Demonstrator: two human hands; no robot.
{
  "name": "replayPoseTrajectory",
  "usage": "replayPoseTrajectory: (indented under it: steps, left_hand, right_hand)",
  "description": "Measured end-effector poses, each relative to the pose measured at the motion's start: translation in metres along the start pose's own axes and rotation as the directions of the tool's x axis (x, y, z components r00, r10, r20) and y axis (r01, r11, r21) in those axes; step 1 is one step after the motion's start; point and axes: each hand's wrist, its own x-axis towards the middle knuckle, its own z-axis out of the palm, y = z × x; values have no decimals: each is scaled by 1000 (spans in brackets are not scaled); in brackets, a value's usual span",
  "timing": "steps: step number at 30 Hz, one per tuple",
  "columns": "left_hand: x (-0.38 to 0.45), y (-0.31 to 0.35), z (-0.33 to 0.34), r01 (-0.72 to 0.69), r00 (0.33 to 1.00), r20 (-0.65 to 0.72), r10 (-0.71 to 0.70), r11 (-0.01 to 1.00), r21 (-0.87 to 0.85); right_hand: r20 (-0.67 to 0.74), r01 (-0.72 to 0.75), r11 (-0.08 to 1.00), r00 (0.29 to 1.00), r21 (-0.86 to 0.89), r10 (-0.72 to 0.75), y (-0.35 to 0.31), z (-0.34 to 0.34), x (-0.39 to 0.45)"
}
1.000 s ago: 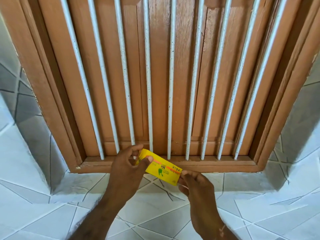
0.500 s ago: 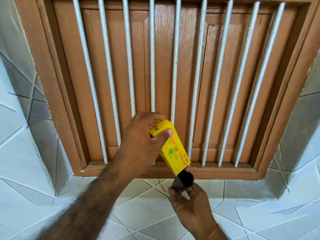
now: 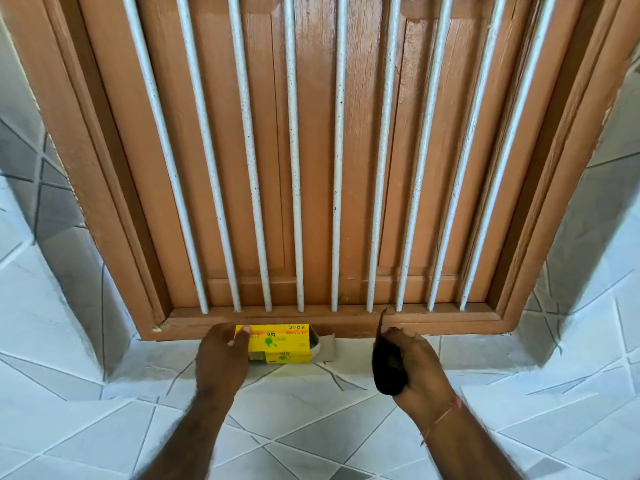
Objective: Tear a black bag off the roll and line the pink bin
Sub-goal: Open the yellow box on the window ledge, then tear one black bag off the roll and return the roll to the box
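Note:
A yellow bin-bag box (image 3: 284,344) lies on its side on the tiled ledge against the wooden window frame, its right end flap open. My left hand (image 3: 221,358) rests on the box's left end, fingers touching it. My right hand (image 3: 408,367) is to the right of the box, closed around a black roll of bags (image 3: 388,368), with a thin black corner sticking up from it. The pink bin is not in view.
A brown wooden window (image 3: 311,150) with shut shutters and several white vertical bars (image 3: 294,168) fills the upper view. The white and grey tiled ledge (image 3: 311,427) spreads below, with tiled side walls at left and right.
The black roll has come out of the box into my right hand. My left hand has brought the box down from its tilted hold and laid it flat on the ledge.

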Motion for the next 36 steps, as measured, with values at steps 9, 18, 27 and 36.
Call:
replayPoseTrajectory:
  steps: [9, 18, 27, 36]
  left_hand:
    - [-80, 72, 7, 50, 714, 648, 265, 904, -425]
    - [-53, 105, 5, -79, 827, 480, 292, 906, -416]
    - [13, 87, -55, -109, 952, 209, 224, 886, -450]
    - [34, 2, -117, 82, 997, 39, -72, 849, -522]
  right_hand:
    - [70, 225, 865, 974, -448, -217, 22, 43, -1]
    - [99, -230, 953, 972, 198, 214, 36, 33, -1]
    - [137, -327, 937, 940, 119, 311, 23, 33, -16]
    - [50, -211, 962, 974, -173, 223, -7, 45, -21]
